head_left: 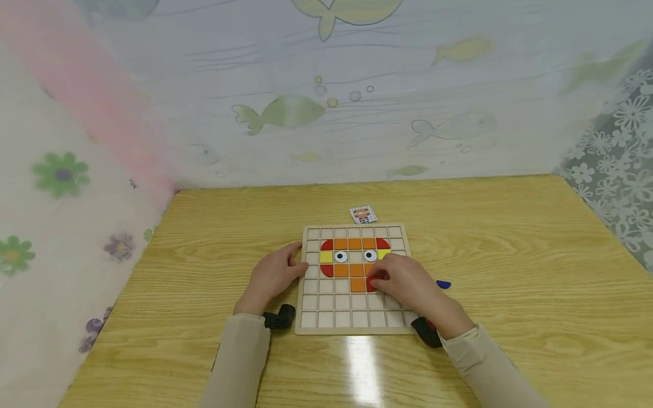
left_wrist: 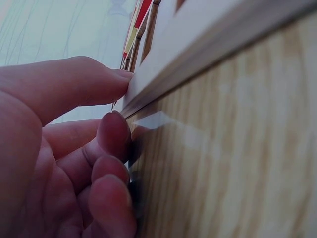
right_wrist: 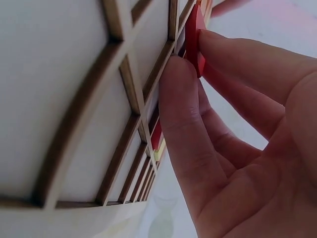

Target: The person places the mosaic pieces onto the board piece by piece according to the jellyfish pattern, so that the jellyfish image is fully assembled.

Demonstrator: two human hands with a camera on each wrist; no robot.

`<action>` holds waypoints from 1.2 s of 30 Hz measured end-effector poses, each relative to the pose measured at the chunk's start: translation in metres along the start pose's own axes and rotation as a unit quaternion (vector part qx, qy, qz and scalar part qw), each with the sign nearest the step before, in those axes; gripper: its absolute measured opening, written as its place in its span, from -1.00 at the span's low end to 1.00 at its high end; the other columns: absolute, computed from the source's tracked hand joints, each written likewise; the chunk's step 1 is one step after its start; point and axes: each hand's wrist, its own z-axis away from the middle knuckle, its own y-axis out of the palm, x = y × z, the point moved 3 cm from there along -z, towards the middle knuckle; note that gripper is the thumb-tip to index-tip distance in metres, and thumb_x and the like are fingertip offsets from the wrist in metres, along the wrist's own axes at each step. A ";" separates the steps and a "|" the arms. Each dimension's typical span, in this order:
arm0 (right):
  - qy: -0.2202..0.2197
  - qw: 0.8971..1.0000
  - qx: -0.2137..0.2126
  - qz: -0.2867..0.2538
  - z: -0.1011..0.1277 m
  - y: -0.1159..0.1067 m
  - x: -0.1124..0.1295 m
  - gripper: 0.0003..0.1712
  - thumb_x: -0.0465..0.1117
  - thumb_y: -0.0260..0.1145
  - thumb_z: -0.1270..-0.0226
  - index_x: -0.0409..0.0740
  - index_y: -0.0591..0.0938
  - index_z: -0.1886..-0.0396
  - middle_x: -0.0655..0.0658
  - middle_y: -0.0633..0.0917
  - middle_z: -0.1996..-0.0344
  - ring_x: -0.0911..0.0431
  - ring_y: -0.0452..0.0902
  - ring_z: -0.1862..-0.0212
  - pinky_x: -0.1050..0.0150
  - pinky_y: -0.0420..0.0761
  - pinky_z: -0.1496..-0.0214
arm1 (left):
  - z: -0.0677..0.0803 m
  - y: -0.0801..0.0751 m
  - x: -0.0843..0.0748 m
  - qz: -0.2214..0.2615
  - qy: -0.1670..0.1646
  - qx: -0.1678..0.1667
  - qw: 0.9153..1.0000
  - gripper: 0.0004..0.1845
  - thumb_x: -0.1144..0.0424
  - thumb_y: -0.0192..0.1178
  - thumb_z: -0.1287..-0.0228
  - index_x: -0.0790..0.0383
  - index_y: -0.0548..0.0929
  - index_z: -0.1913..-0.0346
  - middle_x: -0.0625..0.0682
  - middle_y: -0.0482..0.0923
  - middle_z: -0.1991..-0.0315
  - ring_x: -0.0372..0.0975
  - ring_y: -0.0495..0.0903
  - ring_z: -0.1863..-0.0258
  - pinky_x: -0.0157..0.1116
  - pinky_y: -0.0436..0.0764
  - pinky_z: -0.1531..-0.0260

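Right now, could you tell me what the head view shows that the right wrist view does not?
Only the head view shows the left hand touching the board's left edge, the blue piece lying on the table, the small card behind the board, and the orange, yellow and eye tiles. Only the right wrist view shows the red piece pinched edge-on between fingertips. Both show the right hand and the grid board.

Open desk [head_left: 510, 238] surface surrounds the grid board [head_left: 353, 330] on all sides. Obstacles: a small card [head_left: 363, 214] just behind the board and a blue piece [head_left: 443, 284] near its right edge. Curtains close off the desk's left, rear and right sides. The board's lower rows stand unfilled.
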 end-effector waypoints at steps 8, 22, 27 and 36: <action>-0.003 1.000 -0.007 0.011 0.000 0.002 0.001 -0.95 -0.14 0.35 -0.06 0.03 0.66 0.45 0.13 0.49 0.49 0.23 0.34 0.42 0.29 0.39 0.33 | 0.001 -0.001 0.000 -0.005 0.002 -0.003 1.000 -0.40 -0.01 0.14 -0.13 0.02 0.33 -0.26 -0.10 0.42 0.50 -0.25 0.35 0.56 -0.31 0.27 0.55; -0.015 1.000 0.001 0.004 0.000 0.002 0.002 -0.93 -0.18 0.34 -0.07 0.07 0.62 0.41 0.10 0.52 0.43 0.21 0.36 0.37 0.25 0.41 0.25 | 0.001 0.000 0.001 -0.006 -0.003 -0.002 1.000 -0.40 -0.02 0.13 -0.14 -0.01 0.32 -0.26 -0.12 0.43 0.51 -0.26 0.35 0.56 -0.31 0.27 0.53; -0.026 0.999 0.015 -0.029 -0.001 0.001 0.003 -0.91 -0.18 0.32 -0.09 0.09 0.61 0.37 0.16 0.53 0.41 0.23 0.38 0.35 0.24 0.40 0.22 | 0.001 0.000 0.001 -0.006 0.000 -0.003 1.000 -0.40 -0.02 0.13 -0.14 0.00 0.32 -0.26 -0.12 0.42 0.51 -0.26 0.35 0.56 -0.31 0.27 0.53; -0.045 0.998 0.015 -0.028 -0.002 -0.002 0.000 -0.87 -0.25 0.29 -0.12 0.07 0.66 0.33 0.17 0.58 0.40 0.26 0.41 0.35 0.26 0.42 0.21 | 0.000 0.000 0.000 -0.007 0.005 -0.006 1.000 -0.41 -0.02 0.12 -0.14 0.01 0.32 -0.26 -0.12 0.42 0.51 -0.25 0.35 0.56 -0.31 0.27 0.53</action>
